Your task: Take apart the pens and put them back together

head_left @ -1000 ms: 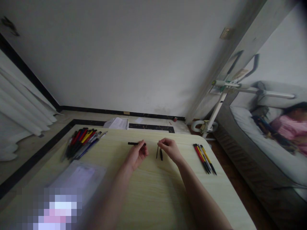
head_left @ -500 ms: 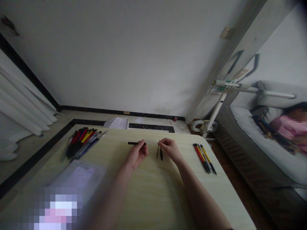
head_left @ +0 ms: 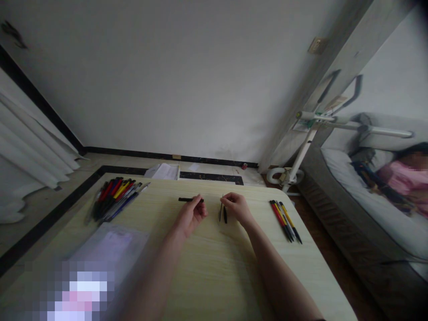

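My left hand (head_left: 191, 216) is closed around a black pen barrel (head_left: 186, 199), which sticks out to the left just above the pale wooden table (head_left: 214, 267). My right hand (head_left: 236, 207) pinches a thin pen refill (head_left: 220, 209) that hangs down from the fingertips. A short black pen part (head_left: 225, 215) sits right beside the refill, under the same fingers; whether it is held or resting on the table I cannot tell. The two hands are a short gap apart at the table's middle.
A heap of several red, yellow, blue and black pens (head_left: 115, 196) lies at the far left. Several more pens (head_left: 285, 215) lie in a row at the right. A clear plastic sleeve (head_left: 110, 247) lies near left. A person lies on a bed (head_left: 368, 200) at the right.
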### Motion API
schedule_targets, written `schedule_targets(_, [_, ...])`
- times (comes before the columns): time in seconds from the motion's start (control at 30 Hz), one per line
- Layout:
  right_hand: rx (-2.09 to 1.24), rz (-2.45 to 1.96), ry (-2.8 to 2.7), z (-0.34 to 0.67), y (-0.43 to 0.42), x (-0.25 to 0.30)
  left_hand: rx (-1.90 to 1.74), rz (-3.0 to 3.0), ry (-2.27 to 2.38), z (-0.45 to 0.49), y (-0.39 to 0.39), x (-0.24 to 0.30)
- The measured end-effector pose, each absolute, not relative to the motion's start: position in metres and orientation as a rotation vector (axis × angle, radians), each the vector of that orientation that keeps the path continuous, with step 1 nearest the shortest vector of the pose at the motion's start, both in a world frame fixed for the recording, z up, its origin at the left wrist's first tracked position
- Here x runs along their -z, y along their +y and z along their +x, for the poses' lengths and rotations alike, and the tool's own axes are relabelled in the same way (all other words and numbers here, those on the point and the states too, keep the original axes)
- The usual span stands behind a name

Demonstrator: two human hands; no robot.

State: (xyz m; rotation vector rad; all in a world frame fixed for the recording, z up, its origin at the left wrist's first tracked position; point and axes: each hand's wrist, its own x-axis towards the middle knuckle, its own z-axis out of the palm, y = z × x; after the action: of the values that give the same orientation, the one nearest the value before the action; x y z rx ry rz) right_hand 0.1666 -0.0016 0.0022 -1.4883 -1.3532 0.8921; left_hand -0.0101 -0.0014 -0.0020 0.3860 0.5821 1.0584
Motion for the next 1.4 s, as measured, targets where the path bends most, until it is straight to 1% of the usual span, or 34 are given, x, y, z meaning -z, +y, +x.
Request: schedule_targets(1.4, [-0.694, -1.694, -1.508, 0.1641, -0.0017, 0.0067, -1.052, 0.403, 0.555, -0.0106, -0.0013, 0.0040])
